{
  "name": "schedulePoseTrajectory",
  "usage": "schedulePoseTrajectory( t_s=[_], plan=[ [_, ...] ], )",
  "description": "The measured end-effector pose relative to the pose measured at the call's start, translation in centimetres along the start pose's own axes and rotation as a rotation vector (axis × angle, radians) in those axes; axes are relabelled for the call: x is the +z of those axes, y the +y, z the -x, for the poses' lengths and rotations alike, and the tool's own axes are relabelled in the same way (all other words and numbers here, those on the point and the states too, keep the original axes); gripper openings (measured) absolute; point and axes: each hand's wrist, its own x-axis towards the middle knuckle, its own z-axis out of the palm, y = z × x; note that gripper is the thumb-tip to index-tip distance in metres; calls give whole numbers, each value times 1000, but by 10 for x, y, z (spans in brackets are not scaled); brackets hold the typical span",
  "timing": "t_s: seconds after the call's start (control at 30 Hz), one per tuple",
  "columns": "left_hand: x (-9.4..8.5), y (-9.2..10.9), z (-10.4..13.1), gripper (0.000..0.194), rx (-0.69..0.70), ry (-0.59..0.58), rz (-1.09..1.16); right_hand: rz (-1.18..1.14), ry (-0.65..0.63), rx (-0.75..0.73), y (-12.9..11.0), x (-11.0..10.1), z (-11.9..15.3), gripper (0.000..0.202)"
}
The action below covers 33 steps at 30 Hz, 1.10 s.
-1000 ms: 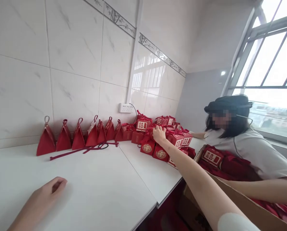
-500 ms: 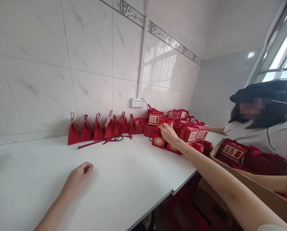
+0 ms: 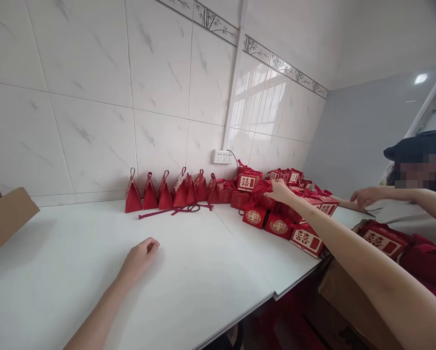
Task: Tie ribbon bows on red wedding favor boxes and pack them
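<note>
My right hand (image 3: 279,191) reaches into a pile of red boxes (image 3: 254,216) at the table's right end. Its fingers close at a red ribboned box near the middle of the pile; what exactly they grip is hard to make out. Over the white table (image 3: 203,272), left of centre, is my left hand (image 3: 142,253), its fingers curled together with nothing in them. Several red triangular boxes with loops (image 3: 165,194) stand in a row along the wall. Dark red ribbons and a black loop (image 3: 174,210) lie before them.
An open brown cardboard box (image 3: 9,216) is at the left edge. A co-worker (image 3: 422,204) sits at the right, an arm reaching across, by a carton (image 3: 353,291) with red packages. A power strip (image 3: 223,156) is on the wall.
The view has turned left, so things appear further right and the cardboard box shows more. A red box now shows at the pile's front edge. The co-worker's arm has come up.
</note>
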Motion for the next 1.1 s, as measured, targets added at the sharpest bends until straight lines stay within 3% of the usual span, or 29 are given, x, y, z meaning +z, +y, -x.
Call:
schedulePoseTrajectory(
  t_s=[0.17,0.3,0.43,0.6,0.7,0.8,0.87,0.97,1.03,1.1],
  plan=[
    [0,1,2,22,13,17,13,-14,20,104,6,10,4,28],
    [-1,4,4,21,14,19,17,-38,89,127,4,22,10,36],
    [-1,6,4,19,-4,13,29,-79,100,93,4,23,13,39],
    [0,6,4,19,-21,10,64,-100,165,-33,-5,9,23,50],
    [2,6,4,18,-32,31,185,-148,222,-229,-36,-5,40,51],
    [1,8,4,22,-44,75,364,-359,236,-632,-86,-22,69,53],
    [-1,10,4,27,-60,95,435,-512,81,-856,-122,-35,90,55],
    [-5,14,7,39,-75,86,546,-652,-182,-1020,-168,-45,112,55],
    [-7,18,10,50,-72,42,656,-749,-272,-1074,-191,-39,115,50],
    [-6,22,12,56,-81,-19,816,-870,-267,-1066,-211,-22,110,43]
  ],
)
